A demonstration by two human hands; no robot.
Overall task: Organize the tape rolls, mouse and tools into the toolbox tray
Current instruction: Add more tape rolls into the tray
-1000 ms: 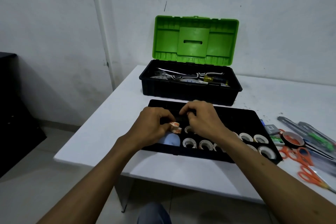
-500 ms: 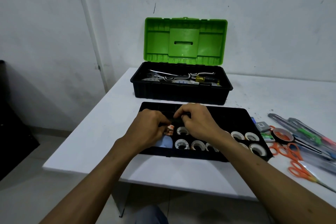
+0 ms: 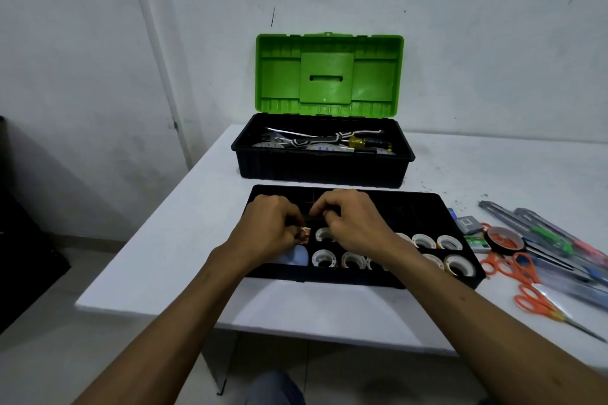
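From the head view, a black tray (image 3: 411, 209) lies on the white table (image 3: 164, 256) just in front of an open toolbox (image 3: 322, 171), whose green lid (image 3: 329, 72) stands upright against the wall. Both hands are over the left half of the tray, close together but not touching. The left hand (image 3: 268, 230) has its fingers curled and pinches a small orange-and-white piece (image 3: 304, 235) at its fingertips, over the tray; what that piece is cannot be told. The right hand (image 3: 352, 223) is curled knuckles-up, with its fingertips down at a dark divider of the tray; whether it grips anything cannot be told. A pale blue mouse (image 3: 296, 256) sits in the tray's near-left compartment, partly hidden under the left wrist. White tape rolls (image 3: 324, 260) stand in the small compartments along the tray's near half, some hidden by the right forearm. Inside the toolbox lie metal tools and a screwdriver (image 3: 368, 142) with a yellow handle. On the table to the right of the tray are a black tape roll (image 3: 505, 238), two pairs of orange scissors (image 3: 523, 268), and several long packaged tools (image 3: 552, 237) lying side by side.
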